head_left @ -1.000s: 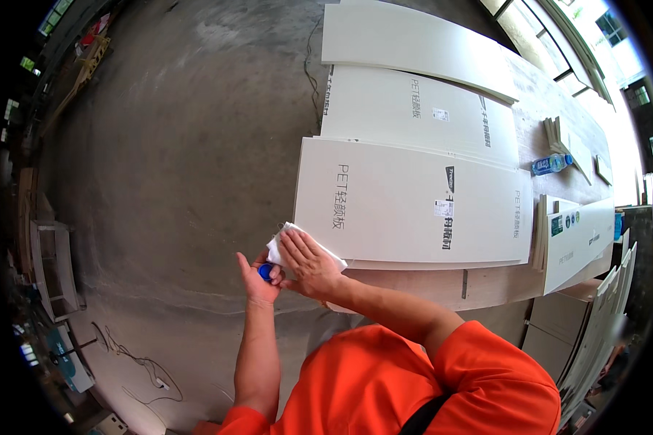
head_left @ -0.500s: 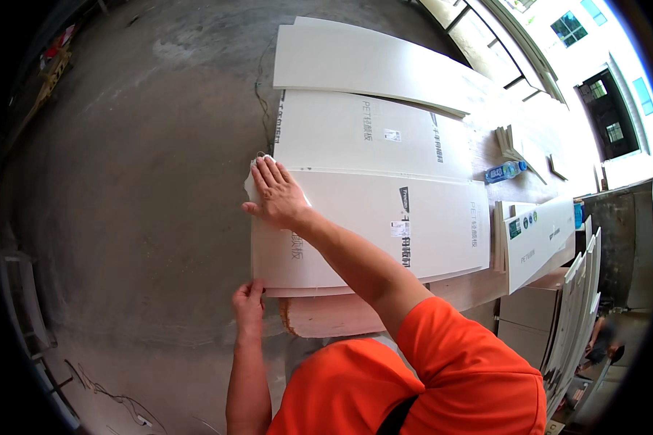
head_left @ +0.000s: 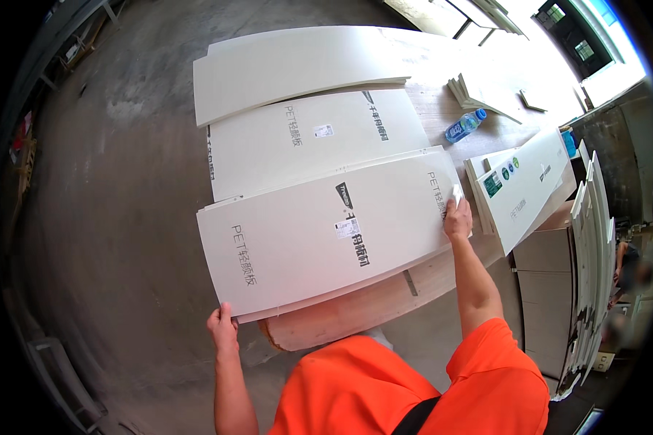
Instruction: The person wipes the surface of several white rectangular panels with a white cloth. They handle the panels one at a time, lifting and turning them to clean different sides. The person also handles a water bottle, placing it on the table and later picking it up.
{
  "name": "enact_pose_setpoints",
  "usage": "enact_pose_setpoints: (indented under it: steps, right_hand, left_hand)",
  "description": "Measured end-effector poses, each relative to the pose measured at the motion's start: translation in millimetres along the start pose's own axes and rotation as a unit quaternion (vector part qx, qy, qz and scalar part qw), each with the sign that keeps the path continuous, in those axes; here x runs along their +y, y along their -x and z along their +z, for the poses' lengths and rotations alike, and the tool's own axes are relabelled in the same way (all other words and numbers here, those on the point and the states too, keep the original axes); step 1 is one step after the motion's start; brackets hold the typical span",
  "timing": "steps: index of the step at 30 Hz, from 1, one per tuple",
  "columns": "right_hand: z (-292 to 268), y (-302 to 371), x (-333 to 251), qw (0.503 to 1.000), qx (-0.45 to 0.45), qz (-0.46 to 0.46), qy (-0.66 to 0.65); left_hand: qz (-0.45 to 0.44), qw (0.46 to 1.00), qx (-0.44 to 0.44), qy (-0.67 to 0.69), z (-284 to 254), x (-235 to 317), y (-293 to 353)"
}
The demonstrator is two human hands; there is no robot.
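A long white panel (head_left: pixel 297 217) with dark printing and a small label lies on top of another white panel, nearest to me. At its near left corner my left hand (head_left: pixel 223 326) is closed, thumb on top, gripping the panel's edge. My right hand (head_left: pixel 458 217) rests on the right end of the same panel. Its fingers are closed on a bit of white cloth (head_left: pixel 456 194), most of which the hand hides. Just beyond lies a second printed white panel (head_left: pixel 268 156), and past that a plain white panel (head_left: pixel 290 69) overlaps it.
A blue-capped bottle (head_left: pixel 465 126) lies on the table (head_left: pixel 432 101) to the right. Stacked white offcuts (head_left: pixel 482 98) and leaning printed boards (head_left: pixel 522 196) are near it. More panels (head_left: pixel 584 275) stand upright at far right, with a person (head_left: pixel 635 272) beyond. Concrete floor (head_left: pixel 130 210) stretches left.
My right hand has moved from the panel's left end to its right end with the white cloth. My left hand stays at the near left corner. The view has turned.
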State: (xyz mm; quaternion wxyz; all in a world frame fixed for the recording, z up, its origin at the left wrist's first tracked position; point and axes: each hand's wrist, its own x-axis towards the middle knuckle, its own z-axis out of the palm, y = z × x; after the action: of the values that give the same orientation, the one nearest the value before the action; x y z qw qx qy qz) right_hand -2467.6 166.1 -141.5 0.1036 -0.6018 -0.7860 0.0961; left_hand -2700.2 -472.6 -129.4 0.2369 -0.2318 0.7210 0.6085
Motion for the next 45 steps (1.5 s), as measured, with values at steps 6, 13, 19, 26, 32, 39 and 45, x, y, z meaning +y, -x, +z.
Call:
enact_pose_setpoints:
  steps: [6,13,19,26,32,39,45]
  right_hand:
    - [-15.5,49.4,25.8,0.999,0.016,-0.035,-0.030]
    - [-90.5,4.9,-21.4,0.981,-0.153,0.100,-0.061]
    - [-79.1,-86.3,-105.8,0.975,-0.183,0.095,-0.083]
    - [-31.6,-185.3,-178.6,0.973,-0.196,0.089,-0.088]
    - [8.5,-234.0,-201.2,0.974,-0.184,0.070,-0.108]
    - [46.7,-255.0,-169.3,0.982,-0.176,-0.063,-0.023]
    - [52.1,-255.4,-132.5,0.971,-0.220,-0.085,0.049]
  left_hand:
    - [-0.074,0.994,0.080,-0.013,-8.3,3.2,26.2]
    - [0.053,0.995,0.066,-0.044,-11.7,70.1,4.0]
    - [0.117,0.989,0.062,-0.071,51.4,162.0,-89.7]
    - [0.100,0.989,0.080,-0.071,116.1,203.5,-193.6]
    - [0.091,0.986,0.125,-0.062,155.1,231.6,-242.3]
    - [0.165,0.941,0.072,-0.287,130.6,200.3,-272.7]
    - [0.235,0.831,0.023,-0.504,158.3,191.7,-264.5]
